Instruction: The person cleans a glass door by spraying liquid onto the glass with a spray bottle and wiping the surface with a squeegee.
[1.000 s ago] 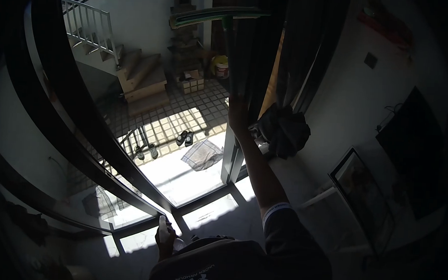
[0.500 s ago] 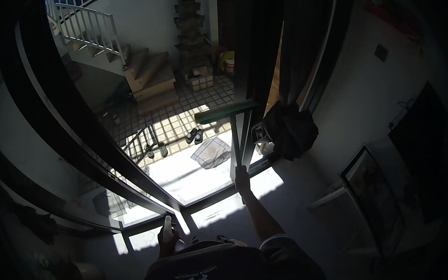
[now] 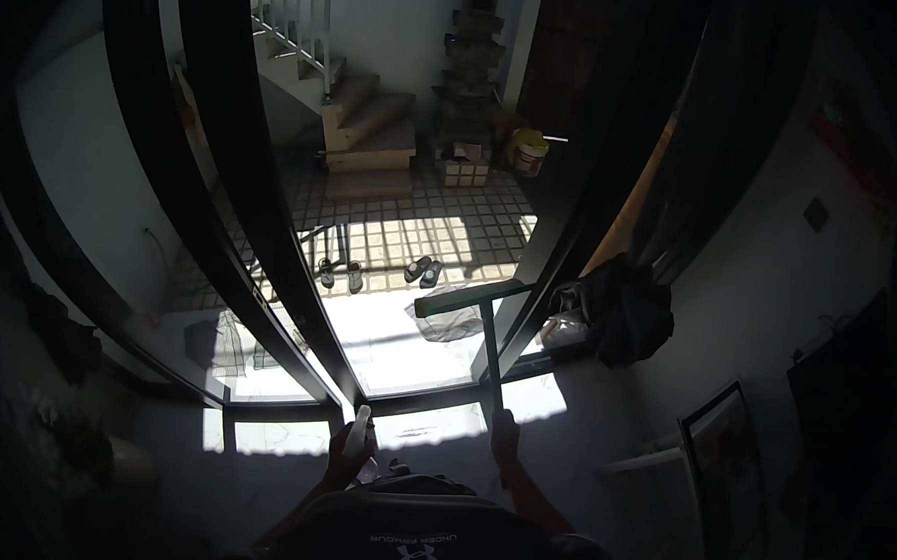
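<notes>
My right hand (image 3: 504,441) is closed around the handle of a squeegee (image 3: 491,347). The squeegee stands upright before me, its wide green head at the top, close to the dark frame at the right of the glass door. Lower and to the left, my left hand (image 3: 342,463) grips a pale spray bottle (image 3: 360,433), partly hidden by the fingers. Between the hands and the courtyard run the dark door frame (image 3: 423,397) and the glass (image 3: 395,353). Whether the squeegee head touches the glass I cannot tell.
A dark bunched curtain (image 3: 632,318) hangs at the right. A framed picture (image 3: 725,472) leans by the right wall. Outside lie a mat (image 3: 449,320), sandals (image 3: 342,274) and shoes (image 3: 423,271). Farther back are stairs (image 3: 375,132) and a yellow-and-white bucket (image 3: 529,153).
My right hand has come down and closer to my body, lowering the squeegee. The view has turned, so the courtyard sits farther right. My left hand still holds the bottle.
</notes>
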Demonstrator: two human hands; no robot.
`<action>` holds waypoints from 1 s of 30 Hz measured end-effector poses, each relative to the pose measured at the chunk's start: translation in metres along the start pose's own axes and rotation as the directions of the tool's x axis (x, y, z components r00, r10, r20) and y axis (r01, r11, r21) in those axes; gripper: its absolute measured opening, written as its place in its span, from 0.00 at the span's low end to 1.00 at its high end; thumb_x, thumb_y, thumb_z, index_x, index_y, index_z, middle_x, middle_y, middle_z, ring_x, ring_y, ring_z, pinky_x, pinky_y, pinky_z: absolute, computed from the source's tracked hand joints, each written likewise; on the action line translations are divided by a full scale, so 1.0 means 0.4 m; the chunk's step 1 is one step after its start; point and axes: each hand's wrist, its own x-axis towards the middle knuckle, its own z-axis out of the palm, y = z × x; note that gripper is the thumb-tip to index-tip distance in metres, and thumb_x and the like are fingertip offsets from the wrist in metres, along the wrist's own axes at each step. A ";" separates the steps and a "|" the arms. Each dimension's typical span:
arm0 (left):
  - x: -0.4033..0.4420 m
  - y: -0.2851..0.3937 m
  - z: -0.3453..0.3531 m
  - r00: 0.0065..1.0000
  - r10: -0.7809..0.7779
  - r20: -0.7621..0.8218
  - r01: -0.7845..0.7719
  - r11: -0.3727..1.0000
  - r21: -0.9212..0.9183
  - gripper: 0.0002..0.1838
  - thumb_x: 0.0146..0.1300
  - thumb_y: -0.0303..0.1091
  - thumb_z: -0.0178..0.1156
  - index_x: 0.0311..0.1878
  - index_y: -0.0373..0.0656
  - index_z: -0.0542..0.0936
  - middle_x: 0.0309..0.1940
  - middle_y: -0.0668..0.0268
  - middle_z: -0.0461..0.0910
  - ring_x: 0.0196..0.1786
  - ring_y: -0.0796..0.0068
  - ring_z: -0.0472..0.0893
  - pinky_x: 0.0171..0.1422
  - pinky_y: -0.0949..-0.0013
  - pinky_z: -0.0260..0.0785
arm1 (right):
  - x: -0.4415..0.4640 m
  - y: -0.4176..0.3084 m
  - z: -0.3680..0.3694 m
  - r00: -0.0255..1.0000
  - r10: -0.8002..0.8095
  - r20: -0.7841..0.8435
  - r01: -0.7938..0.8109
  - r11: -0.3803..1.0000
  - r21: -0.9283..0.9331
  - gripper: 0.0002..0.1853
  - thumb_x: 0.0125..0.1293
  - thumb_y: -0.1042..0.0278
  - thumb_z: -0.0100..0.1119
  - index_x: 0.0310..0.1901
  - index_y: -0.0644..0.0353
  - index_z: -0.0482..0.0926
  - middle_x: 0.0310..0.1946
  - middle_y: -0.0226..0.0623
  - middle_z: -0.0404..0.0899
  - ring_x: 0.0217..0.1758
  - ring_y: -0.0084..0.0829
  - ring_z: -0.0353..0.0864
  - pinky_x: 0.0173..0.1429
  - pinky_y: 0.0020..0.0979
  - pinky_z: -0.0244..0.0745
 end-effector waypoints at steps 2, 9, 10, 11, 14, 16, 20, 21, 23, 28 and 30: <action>-0.010 0.000 -0.012 0.996 -0.067 0.051 0.069 0.997 -0.039 0.20 0.48 0.27 0.59 0.48 0.38 0.71 0.33 0.65 0.74 0.33 0.77 0.73 0.39 0.73 0.66 | 0.163 -0.186 -0.013 0.997 0.068 -0.024 -0.065 0.991 0.114 0.10 0.62 0.65 0.47 0.30 0.64 0.69 0.19 0.42 0.67 0.24 0.38 0.72 0.25 0.33 0.62; -0.040 -0.021 -0.021 0.999 0.046 0.000 -0.046 0.999 -0.010 0.21 0.48 0.29 0.60 0.49 0.37 0.71 0.37 0.62 0.76 0.39 0.76 0.74 0.43 0.73 0.66 | 0.531 -0.623 -0.002 0.990 -0.120 -0.068 0.138 0.882 0.451 0.10 0.62 0.61 0.52 0.33 0.60 0.71 0.15 0.23 0.62 0.20 0.14 0.60 0.23 0.21 0.56; -0.042 -0.026 -0.028 1.000 0.021 -0.018 -0.021 1.000 -0.006 0.21 0.48 0.29 0.60 0.48 0.36 0.71 0.37 0.62 0.75 0.39 0.76 0.74 0.43 0.72 0.66 | 0.560 -0.650 0.014 0.991 -0.132 -0.027 0.127 0.854 0.504 0.10 0.62 0.62 0.52 0.33 0.60 0.71 0.15 0.23 0.62 0.20 0.14 0.60 0.23 0.21 0.55; -0.047 -0.020 -0.034 0.995 0.054 -0.079 -0.058 0.997 -0.045 0.20 0.49 0.28 0.60 0.47 0.36 0.71 0.32 0.64 0.75 0.35 0.77 0.74 0.39 0.73 0.66 | 0.584 -0.673 0.028 0.989 -0.145 0.012 0.114 0.825 0.554 0.09 0.61 0.62 0.52 0.33 0.60 0.71 0.15 0.22 0.62 0.19 0.13 0.59 0.23 0.20 0.55; -0.054 -0.011 -0.054 0.982 0.006 -0.191 -0.025 0.995 -0.094 0.21 0.49 0.27 0.60 0.49 0.36 0.71 0.28 0.66 0.74 0.30 0.79 0.74 0.34 0.75 0.66 | 0.636 -0.706 0.112 0.969 -0.237 -0.065 0.229 0.772 0.593 0.09 0.60 0.62 0.53 0.34 0.59 0.72 0.13 0.21 0.61 0.16 0.14 0.58 0.20 0.20 0.53; -0.056 -0.034 -0.070 0.971 0.007 -0.239 -0.046 0.987 -0.157 0.21 0.50 0.26 0.59 0.49 0.36 0.70 0.25 0.67 0.73 0.27 0.81 0.73 0.31 0.76 0.66 | 0.626 -0.741 0.151 0.969 -0.247 -0.033 0.219 0.784 0.580 0.07 0.62 0.63 0.51 0.32 0.55 0.66 0.10 0.19 0.57 0.09 0.11 0.54 0.12 0.16 0.48; -0.064 -0.012 -0.092 0.965 -0.017 -0.260 -0.016 0.992 -0.124 0.20 0.50 0.26 0.59 0.49 0.36 0.70 0.26 0.67 0.74 0.28 0.80 0.74 0.32 0.76 0.67 | 0.539 -0.778 0.185 0.964 -0.062 0.258 -0.094 0.829 0.551 0.11 0.61 0.61 0.51 0.35 0.60 0.66 0.11 0.26 0.59 0.13 0.18 0.62 0.17 0.23 0.58; -0.062 0.002 -0.096 0.959 -0.029 -0.281 -0.021 0.985 -0.173 0.20 0.50 0.26 0.59 0.48 0.36 0.70 0.26 0.67 0.74 0.29 0.80 0.74 0.32 0.76 0.67 | 0.527 -0.741 0.220 0.978 -0.148 0.145 0.070 0.895 0.441 0.11 0.61 0.62 0.51 0.36 0.60 0.65 0.11 0.30 0.59 0.14 0.25 0.66 0.18 0.26 0.60; -0.058 -0.019 -0.114 0.965 -0.034 -0.261 -0.012 0.985 -0.172 0.19 0.50 0.26 0.59 0.48 0.36 0.71 0.26 0.66 0.74 0.29 0.80 0.74 0.32 0.75 0.67 | 0.501 -0.645 0.292 0.974 -0.223 0.047 0.196 0.925 0.326 0.10 0.61 0.64 0.50 0.37 0.60 0.64 0.14 0.42 0.64 0.22 0.47 0.73 0.21 0.38 0.64; -0.026 -0.010 -0.157 0.984 -0.021 -0.177 0.008 0.997 -0.074 0.17 0.50 0.26 0.59 0.45 0.36 0.71 0.25 0.65 0.74 0.27 0.79 0.75 0.30 0.74 0.67 | 0.317 -0.384 0.362 0.964 -0.194 0.182 0.182 0.980 0.085 0.08 0.61 0.66 0.50 0.33 0.61 0.66 0.19 0.45 0.69 0.26 0.44 0.73 0.26 0.38 0.64; -0.005 -0.020 -0.176 0.986 0.000 -0.164 -0.011 0.998 -0.065 0.17 0.49 0.27 0.59 0.44 0.36 0.72 0.25 0.65 0.74 0.27 0.78 0.75 0.31 0.74 0.67 | 0.226 -0.309 0.358 0.965 -0.113 0.236 0.115 0.993 0.003 0.09 0.60 0.66 0.51 0.32 0.62 0.65 0.20 0.46 0.69 0.26 0.49 0.72 0.25 0.43 0.64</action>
